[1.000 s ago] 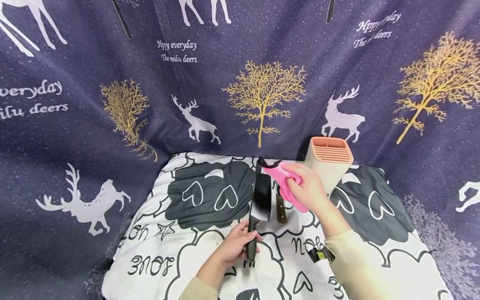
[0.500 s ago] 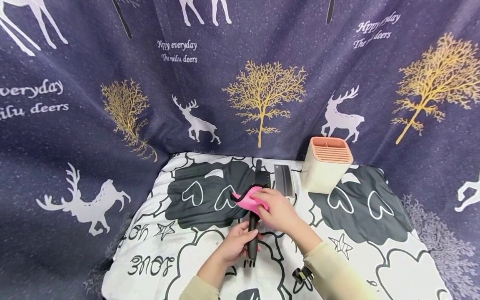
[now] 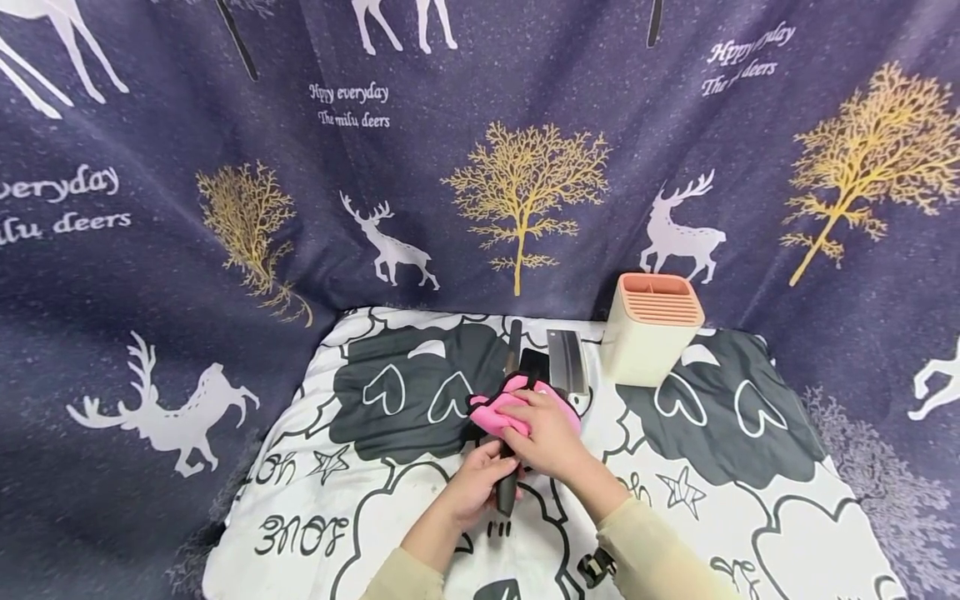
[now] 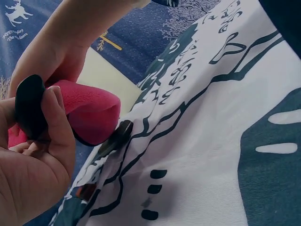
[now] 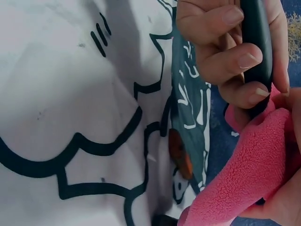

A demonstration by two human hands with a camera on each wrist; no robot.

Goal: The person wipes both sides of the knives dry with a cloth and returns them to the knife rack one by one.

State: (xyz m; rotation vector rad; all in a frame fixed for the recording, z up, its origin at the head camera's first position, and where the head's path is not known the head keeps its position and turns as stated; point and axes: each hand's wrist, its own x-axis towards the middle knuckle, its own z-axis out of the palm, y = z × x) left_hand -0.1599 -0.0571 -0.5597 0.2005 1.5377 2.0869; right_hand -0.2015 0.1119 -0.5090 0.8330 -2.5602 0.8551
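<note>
My left hand (image 3: 474,485) grips the black handle (image 5: 257,52) of a wide-bladed kitchen knife (image 3: 534,364), held pointing away from me. In the right wrist view its fingers curl around that handle. My right hand (image 3: 546,433) holds a pink cloth (image 3: 497,414) with black edging against the blade, just past the handle. The cloth hides most of the blade; only its dark far end shows beyond. In the left wrist view the cloth (image 4: 91,106) bunches close beside the left thumb.
A cleaver (image 3: 567,360) lies right of the held knife, its handle covered by cloth and arm. Another black-handled tool (image 3: 515,335) lies at the back. A cream knife block (image 3: 648,350) with an orange slotted top stands at the back right, before a patterned curtain (image 3: 405,167).
My right hand has brought the pink cloth from above the blade's far end down and left onto the blade near the handle, then slightly right. The left hand keeps its grip, nearly still.
</note>
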